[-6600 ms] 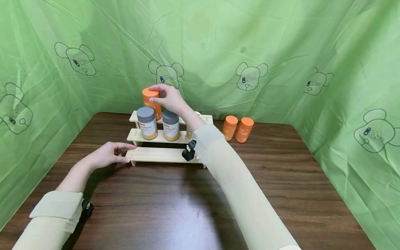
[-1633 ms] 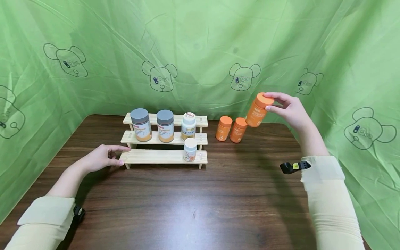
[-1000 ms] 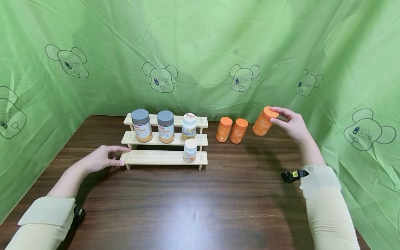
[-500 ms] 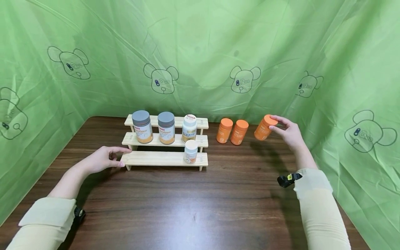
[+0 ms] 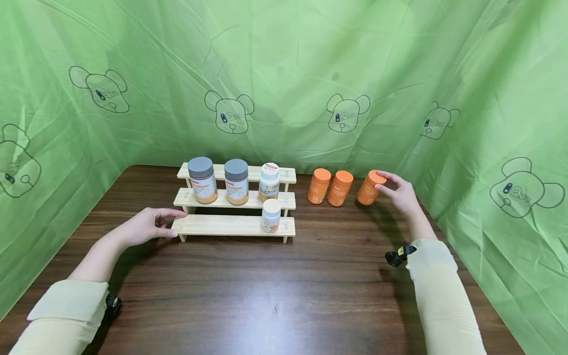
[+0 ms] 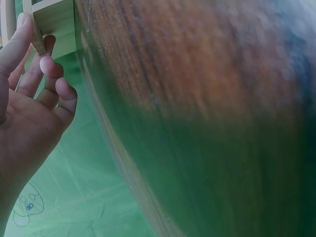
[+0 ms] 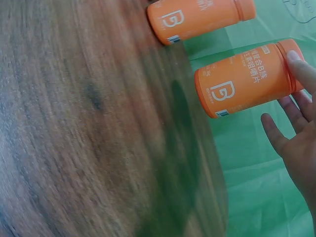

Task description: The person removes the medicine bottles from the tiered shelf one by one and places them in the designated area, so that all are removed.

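The right hand (image 5: 398, 194) pinches the lid of an orange bottle (image 5: 369, 189), the rightmost of three in a row at the back of the table. In the right wrist view the thumb lies on the lid of this orange bottle (image 7: 244, 79), and the right hand (image 7: 296, 143) is beside it. The left hand (image 5: 144, 226) holds the left end of the lowest step of a wooden rack (image 5: 217, 224). In the left wrist view the thumb and fingers of the left hand (image 6: 32, 113) pinch the rack's edge (image 6: 54, 22).
Two grey-lidded jars (image 5: 202, 185) and a white bottle (image 5: 268, 185) stand on the middle step. A smaller white bottle (image 5: 270, 217) is at the lowest step's right. Two more orange bottles (image 5: 318, 187) stand right of the rack. Green cloth (image 5: 293, 59) surrounds the table (image 5: 275, 286).
The right hand took an orange bottle from the rack's top step, carried it right and lowered it to the table beside the other two, shifting it slightly left lately. The left hand stays at the rack.
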The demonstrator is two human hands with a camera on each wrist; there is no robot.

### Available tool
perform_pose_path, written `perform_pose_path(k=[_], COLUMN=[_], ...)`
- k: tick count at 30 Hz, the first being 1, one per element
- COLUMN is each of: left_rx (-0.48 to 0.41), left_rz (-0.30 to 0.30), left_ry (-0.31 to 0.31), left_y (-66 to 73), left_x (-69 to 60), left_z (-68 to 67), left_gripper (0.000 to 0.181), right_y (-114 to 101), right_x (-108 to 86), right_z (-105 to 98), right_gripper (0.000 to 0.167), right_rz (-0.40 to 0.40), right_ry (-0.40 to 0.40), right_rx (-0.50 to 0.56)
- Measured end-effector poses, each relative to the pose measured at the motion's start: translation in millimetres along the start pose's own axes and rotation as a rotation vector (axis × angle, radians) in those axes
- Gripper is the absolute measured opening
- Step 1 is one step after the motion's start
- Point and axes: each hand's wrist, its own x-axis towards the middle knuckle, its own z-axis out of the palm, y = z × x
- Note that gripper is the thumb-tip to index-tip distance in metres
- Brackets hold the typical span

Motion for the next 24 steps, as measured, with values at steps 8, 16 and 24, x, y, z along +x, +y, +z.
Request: perform_pose_path(k=[8,16,24], left_rx=[0.004,0.003,0.002], left_rz=[0.002,0.008,-0.001], left_ry=[-0.004,0.005,0.004], left_y=[-0.3,-0.2,-2.3], left_x=[0.3,-0.6,0.6], left_z=[0.1,0.2,0.7], left_gripper=[0.053,0.053,0.054], right_y=[26,27,0], right_x=[6.1,7.8,-1.4], right_z=[10,20,27], right_gripper=[0.05,0.049,0.05], right_rz=[0.022,0.032,0.076], right_ry=[-0.001,-0.018,-0.034], right_rx=[-0.049,0.027,0.079])
